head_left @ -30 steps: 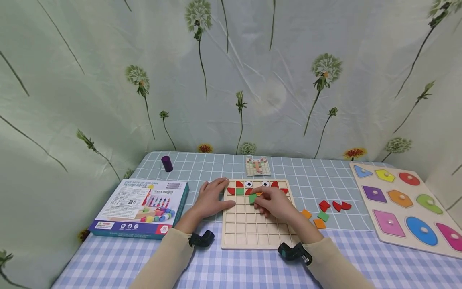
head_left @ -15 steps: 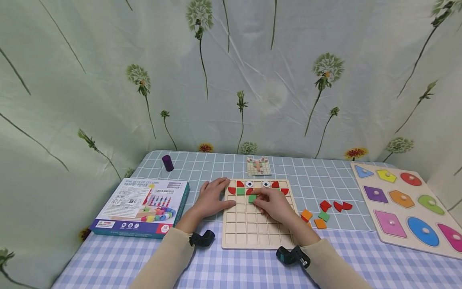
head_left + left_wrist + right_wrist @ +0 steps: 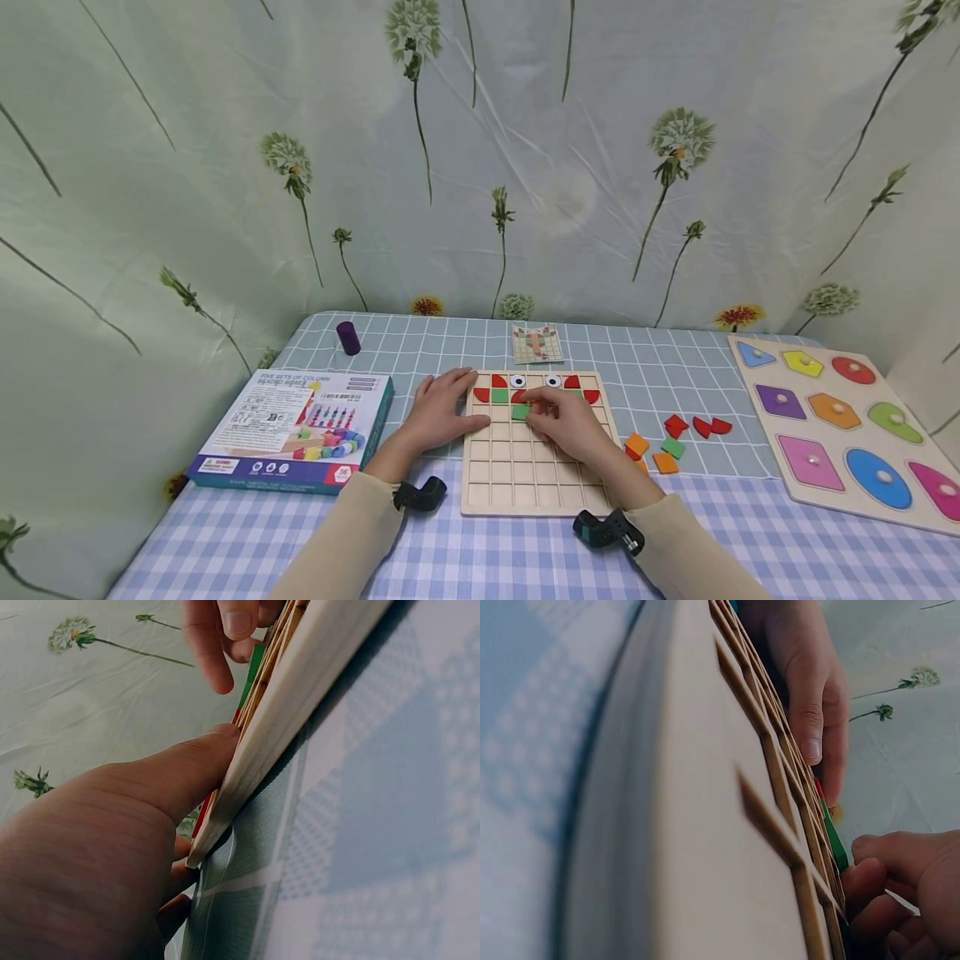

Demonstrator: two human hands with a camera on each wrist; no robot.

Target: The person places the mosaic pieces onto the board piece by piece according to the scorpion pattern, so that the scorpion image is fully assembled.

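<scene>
The wooden grid board [image 3: 525, 497] lies in the middle of the table, with red quarter-circle pieces, eye tiles and green squares along its far rows. My left hand [image 3: 441, 413] rests on its left edge, thumb lying on the face and fingers reaching the far left corner. In the left wrist view the thumb [image 3: 195, 761] presses close over the board's rim. With curled fingertips my right hand [image 3: 572, 423] pinches a green square tile [image 3: 519, 412] by its right side, in the third row. In the right wrist view this tile [image 3: 834, 838] leans slightly from the grid.
Loose orange squares [image 3: 665, 463], red pieces [image 3: 676, 427] and a green square [image 3: 673, 448] lie right of the board. A pattern card [image 3: 537, 344] is behind it. To the left stand a boxed toy [image 3: 292, 433] and a purple cylinder [image 3: 348, 338]; a knob puzzle [image 3: 832, 417] is far right.
The right hand has shifted slightly left with the green tile, which now sits lower and flatter at its grid cell. The left hand stays on the board's edge.
</scene>
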